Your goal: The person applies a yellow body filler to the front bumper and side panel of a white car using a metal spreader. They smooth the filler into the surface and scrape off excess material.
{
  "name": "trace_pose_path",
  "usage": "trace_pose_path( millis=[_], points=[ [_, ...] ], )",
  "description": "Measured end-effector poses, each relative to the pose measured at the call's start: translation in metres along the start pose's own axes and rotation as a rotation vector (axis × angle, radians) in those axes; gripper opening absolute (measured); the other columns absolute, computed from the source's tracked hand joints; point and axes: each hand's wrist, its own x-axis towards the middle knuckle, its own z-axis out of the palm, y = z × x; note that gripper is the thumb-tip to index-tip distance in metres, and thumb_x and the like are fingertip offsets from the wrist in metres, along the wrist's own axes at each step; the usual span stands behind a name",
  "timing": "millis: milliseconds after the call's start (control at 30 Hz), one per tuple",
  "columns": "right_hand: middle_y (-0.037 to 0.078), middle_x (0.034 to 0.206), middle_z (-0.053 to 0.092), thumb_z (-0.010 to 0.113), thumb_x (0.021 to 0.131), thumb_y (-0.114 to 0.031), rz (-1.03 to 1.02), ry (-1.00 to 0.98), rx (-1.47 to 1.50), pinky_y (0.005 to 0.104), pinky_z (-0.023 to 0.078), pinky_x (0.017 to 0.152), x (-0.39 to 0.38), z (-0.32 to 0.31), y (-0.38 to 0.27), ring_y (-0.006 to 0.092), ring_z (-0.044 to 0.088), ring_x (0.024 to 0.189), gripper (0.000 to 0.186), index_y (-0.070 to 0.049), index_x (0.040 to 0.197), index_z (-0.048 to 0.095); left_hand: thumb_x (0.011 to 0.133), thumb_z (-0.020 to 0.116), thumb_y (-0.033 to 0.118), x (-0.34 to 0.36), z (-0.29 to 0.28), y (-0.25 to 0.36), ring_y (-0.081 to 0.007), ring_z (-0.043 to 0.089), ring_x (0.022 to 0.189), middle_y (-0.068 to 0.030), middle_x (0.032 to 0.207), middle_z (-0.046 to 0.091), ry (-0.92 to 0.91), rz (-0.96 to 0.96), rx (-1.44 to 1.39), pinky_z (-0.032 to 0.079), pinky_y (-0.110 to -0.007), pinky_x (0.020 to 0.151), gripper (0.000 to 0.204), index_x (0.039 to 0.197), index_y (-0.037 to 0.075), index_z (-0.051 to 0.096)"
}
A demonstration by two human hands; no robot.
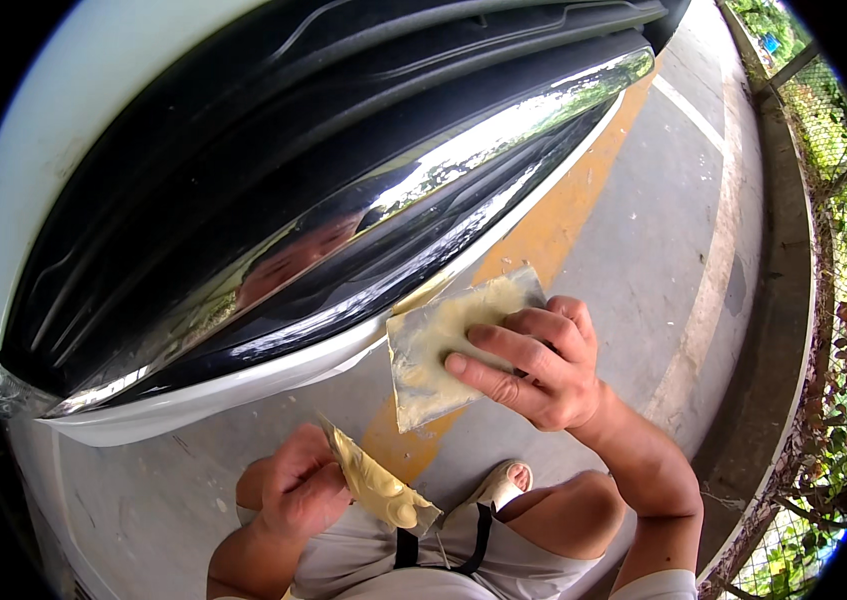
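My right hand is closed on a flat, thin rectangular spreader, its fingers pressed along the near face. Pale yellow putty is smeared over that face. The spreader's left edge lies at the white lower lip of a car bumper; whether it touches cannot be told. Lower and to the left, my left hand pinches a second thin plate by its side, tilted. A thick mound of yellow putty sits on this plate, over my lap.
A chrome strip and black grille fill the car's front, upper left. Grey floor with a yellow painted band runs beneath. A low kerb and a wire fence with plants stand at right.
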Motion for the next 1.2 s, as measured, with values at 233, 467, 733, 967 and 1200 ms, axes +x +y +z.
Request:
trace_pose_path(
  millis=[233,467,733,967,1200],
  points=[
    [-0.002,0.098,0.063,0.061,0.062,-0.019,0.000,-0.017,0.025,0.0306,0.038,0.069,0.004,0.003,-0.003,0.0155,0.052,0.082,0.042,-0.018,0.103,0.072,0.095,0.031,-0.001,-0.003,-0.002,-0.001,-0.0398,0.066,0.072,-0.0333,0.084,0.062,-0.006,0.010,-0.030,0.056,-0.047,0.072,0.021,0.114,0.002,0.039],
    [-0.002,0.100,0.063,0.060,0.062,-0.020,-0.013,-0.020,0.023,0.0313,0.038,0.069,0.006,0.006,-0.002,0.0158,0.053,0.084,0.043,-0.017,0.104,0.071,0.095,0.032,-0.001,-0.010,-0.004,-0.006,-0.0381,0.067,0.074,-0.0309,0.082,0.063,0.043,0.008,-0.125,0.046,-0.049,0.089,0.020,0.113,0.004,0.039],
    [-0.001,0.100,0.062,0.060,0.063,-0.021,0.010,-0.053,0.035,0.0331,0.037,0.069,0.001,0.002,0.005,0.0174,0.052,0.085,0.042,-0.016,0.103,0.071,0.095,0.033,0.000,-0.006,-0.003,-0.008,-0.0371,0.067,0.076,-0.0301,0.083,0.064,-0.001,0.049,-0.122,0.037,-0.048,0.098,0.020,0.114,0.005,0.040],
    [-0.001,0.101,0.062,0.060,0.067,-0.021,0.016,-0.063,0.032,0.0349,0.037,0.072,-0.001,-0.001,0.017,0.0182,0.051,0.086,0.038,-0.016,0.103,0.072,0.096,0.034,0.001,-0.005,-0.003,-0.005,-0.0391,0.067,0.076,-0.0325,0.083,0.063,-0.022,0.023,-0.135,0.047,-0.049,0.090,0.019,0.114,0.004,0.039],
    [-0.001,0.103,0.062,0.056,0.072,-0.021,0.031,-0.101,0.016,0.0356,0.036,0.074,-0.006,-0.006,0.028,0.0183,0.051,0.087,0.038,-0.017,0.106,0.072,0.096,0.035,0.002,-0.006,-0.003,-0.006,-0.0403,0.067,0.075,-0.0334,0.083,0.062,-0.011,0.038,-0.105,0.050,-0.048,0.087,0.018,0.114,0.004,0.039]
  ],
)
